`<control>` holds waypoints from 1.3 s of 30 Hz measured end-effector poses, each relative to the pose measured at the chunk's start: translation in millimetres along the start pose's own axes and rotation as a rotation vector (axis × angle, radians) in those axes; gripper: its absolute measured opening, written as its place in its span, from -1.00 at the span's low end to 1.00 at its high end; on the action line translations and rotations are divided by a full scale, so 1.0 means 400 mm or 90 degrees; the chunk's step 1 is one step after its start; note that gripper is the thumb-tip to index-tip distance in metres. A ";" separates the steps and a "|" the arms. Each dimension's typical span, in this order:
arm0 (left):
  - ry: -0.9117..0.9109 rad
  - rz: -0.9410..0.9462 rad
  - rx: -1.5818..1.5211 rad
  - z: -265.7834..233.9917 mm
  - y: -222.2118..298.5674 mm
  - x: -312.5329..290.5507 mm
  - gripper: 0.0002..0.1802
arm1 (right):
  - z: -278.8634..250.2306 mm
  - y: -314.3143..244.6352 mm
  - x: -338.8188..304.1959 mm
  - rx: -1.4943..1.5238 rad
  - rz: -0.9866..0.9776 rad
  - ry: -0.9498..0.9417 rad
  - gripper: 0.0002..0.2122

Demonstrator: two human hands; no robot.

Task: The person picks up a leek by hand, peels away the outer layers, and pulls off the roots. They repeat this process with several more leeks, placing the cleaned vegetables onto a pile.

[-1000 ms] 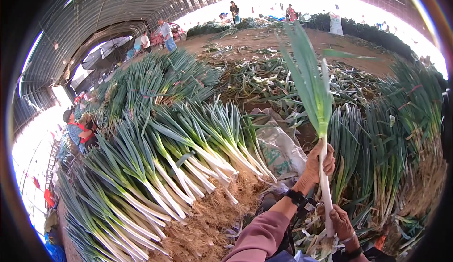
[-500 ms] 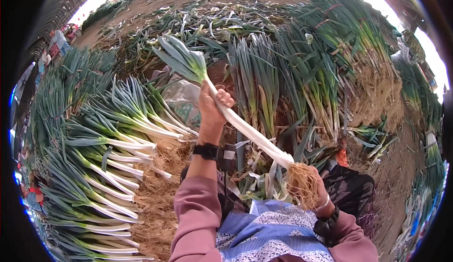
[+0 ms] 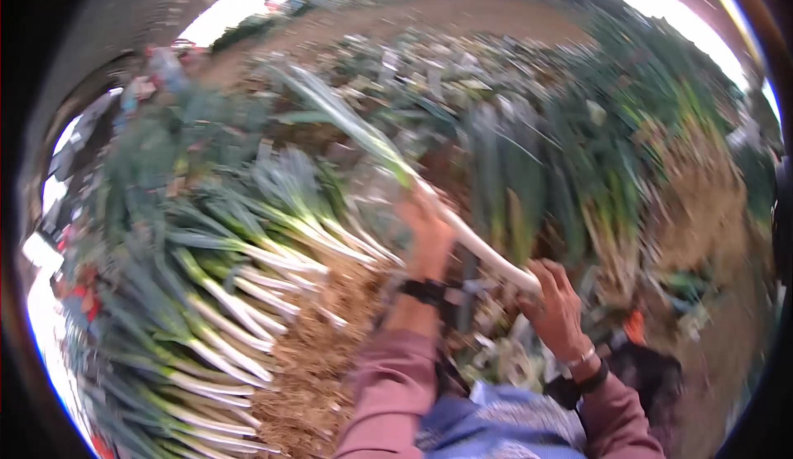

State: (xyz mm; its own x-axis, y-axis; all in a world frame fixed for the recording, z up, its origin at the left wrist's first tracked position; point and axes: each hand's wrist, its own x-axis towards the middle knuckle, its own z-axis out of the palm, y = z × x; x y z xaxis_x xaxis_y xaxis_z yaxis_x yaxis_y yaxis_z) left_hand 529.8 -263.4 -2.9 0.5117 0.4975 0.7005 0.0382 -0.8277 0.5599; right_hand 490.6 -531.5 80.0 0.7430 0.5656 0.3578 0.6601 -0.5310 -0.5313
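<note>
A long leek [image 3: 479, 247] slants across in front of me, green leaves up at the far left and white stem toward the lower right. Around its stem, just below the leaves, my left hand [image 3: 427, 226] is closed. My right hand [image 3: 555, 306] grips the root end, which the fingers largely hide. To the left of my left arm lies a long row of cleaned leeks [image 3: 223, 335], white ends toward me and tan roots [image 3: 310, 376] massed along their edge. Motion blurs much of the picture.
Upright bundles of green leeks [image 3: 504, 178] stand ahead, with larger rooted bundles [image 3: 694, 170] at the right. Loose leaf trimmings [image 3: 429, 62] cover the ground behind them. More leeks [image 3: 173, 137] are stacked at the far left. An orange scrap [image 3: 633, 327] lies beyond my right wrist.
The view has swung left, so the piles appear further right. My right hand now covers the leek's root end, where a bushy root tuft showed before. The leek stays in both hands.
</note>
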 end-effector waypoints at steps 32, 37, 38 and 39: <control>0.252 -0.638 -0.888 -0.014 0.078 0.173 -0.63 | 0.054 0.260 -0.229 -0.121 0.123 -0.376 -0.73; 0.347 -0.566 -0.762 -0.019 0.103 0.138 -0.62 | 0.057 0.041 -0.018 0.066 0.010 0.036 -0.60; 0.372 -0.582 -0.755 -0.013 0.104 0.136 -0.61 | 0.076 0.019 0.022 0.068 0.029 0.010 -0.56; 0.385 -0.590 -0.729 -0.002 0.124 0.135 -0.59 | 0.096 0.018 0.056 0.045 0.011 0.010 -0.53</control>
State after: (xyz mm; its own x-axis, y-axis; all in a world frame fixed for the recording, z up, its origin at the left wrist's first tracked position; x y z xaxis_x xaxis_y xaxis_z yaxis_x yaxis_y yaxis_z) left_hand 558.8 -277.5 63.1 0.2669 0.9522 -0.1488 -0.6509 0.2920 0.7007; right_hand 507.7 -498.2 54.8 0.7565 0.5459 0.3603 0.6379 -0.4944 -0.5904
